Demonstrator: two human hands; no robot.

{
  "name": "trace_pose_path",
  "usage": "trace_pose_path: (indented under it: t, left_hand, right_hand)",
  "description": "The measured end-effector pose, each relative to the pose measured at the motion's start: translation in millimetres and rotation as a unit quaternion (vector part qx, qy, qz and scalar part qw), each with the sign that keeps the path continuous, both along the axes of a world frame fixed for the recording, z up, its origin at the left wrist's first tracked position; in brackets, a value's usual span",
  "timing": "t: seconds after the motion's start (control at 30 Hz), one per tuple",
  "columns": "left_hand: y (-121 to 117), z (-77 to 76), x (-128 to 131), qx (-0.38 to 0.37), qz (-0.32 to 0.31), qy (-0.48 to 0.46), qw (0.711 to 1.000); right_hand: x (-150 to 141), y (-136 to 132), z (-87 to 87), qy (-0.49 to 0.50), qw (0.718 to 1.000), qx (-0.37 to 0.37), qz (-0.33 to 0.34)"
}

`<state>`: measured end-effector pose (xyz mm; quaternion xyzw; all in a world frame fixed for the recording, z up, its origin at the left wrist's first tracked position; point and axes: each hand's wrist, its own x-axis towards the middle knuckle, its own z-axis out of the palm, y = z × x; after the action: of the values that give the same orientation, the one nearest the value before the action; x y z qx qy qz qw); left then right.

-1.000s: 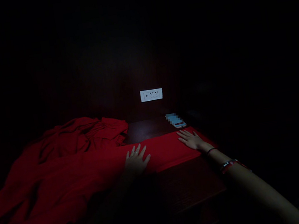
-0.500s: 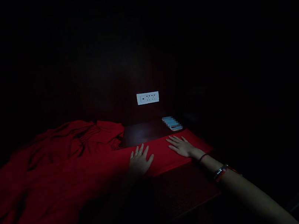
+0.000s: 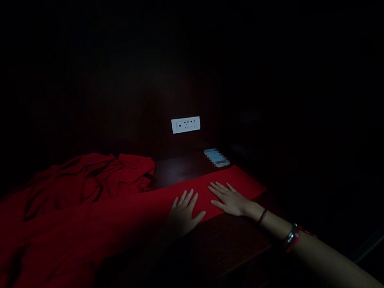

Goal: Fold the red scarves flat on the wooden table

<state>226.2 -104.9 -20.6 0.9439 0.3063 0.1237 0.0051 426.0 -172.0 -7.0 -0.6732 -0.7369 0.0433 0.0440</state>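
Head view: the red cloth [image 3: 116, 213] lies on the table [image 3: 228, 242], with a flat strip extending to the right and a wrinkled heap at the far left. The left hand [image 3: 184, 216] is palm down on the strip, fingers spread wide. The right hand [image 3: 231, 200] is flat just beside it, fingers likewise extended. A phone [image 3: 216, 157], its surface blurred, lies near the strip's far edge. The heap obstructs the table's left part. A white socket [image 3: 186, 124] is mounted on the wall behind.

2 spread hands [image 3: 229, 200] [image 3: 184, 216] rest on red cloth [image 3: 122, 209] near a phone [image 3: 216, 157].
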Motion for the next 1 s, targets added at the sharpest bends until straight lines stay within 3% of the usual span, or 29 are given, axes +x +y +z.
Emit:
trace_pose_path:
  t: [0.1, 0.27, 0.37, 0.47, 0.57, 0.7, 0.83, 1.0]
  left_hand:
    - [-2.7, -3.5, -9.2, 0.023, 0.006, -0.011, 1.000]
    - [-2.4, -9.3, -26.3, 0.037, 0.010, -0.026, 0.999]
    - [-3.3, -2.4, -25.2, 0.001, 0.021, -0.007, 1.000]
    - [-3.4, 14.2, -10.8, -0.074, 0.060, 0.025, 0.995]
    - [-1.6, 23.3, 7.8, -0.036, 0.091, -0.013, 0.995]
    - [3.9, 7.4, 15.2, 0.019, 0.105, -0.037, 0.994]
    - [11.1, -9.7, 0.2, 0.023, 0.107, -0.025, 0.994]
    - [15.4, -15.9, -20.2, 0.031, 0.120, -0.014, 0.992]
  right_hand:
    - [18.3, -12.2, -4.2, -0.010, 0.999, -0.017, -0.046]
    - [70.7, -25.9, 2.8, -0.037, 0.981, -0.052, -0.181]
    - [69.4, -26.5, 13.8, -0.039, 0.974, -0.071, -0.210]
    - [36.8, -18.7, 26.3, -0.011, 0.989, -0.037, -0.140]
    - [-4.7, -6.3, 29.3, 0.017, 0.999, 0.020, -0.029]
    - [-26.9, 3.3, 14.0, 0.009, 1.000, 0.005, 0.012]
    - [4.6, -3.0, 0.7, -0.008, 0.999, -0.020, -0.039]
    - [65.5, -18.9, -2.6, -0.038, 0.987, -0.034, -0.153]
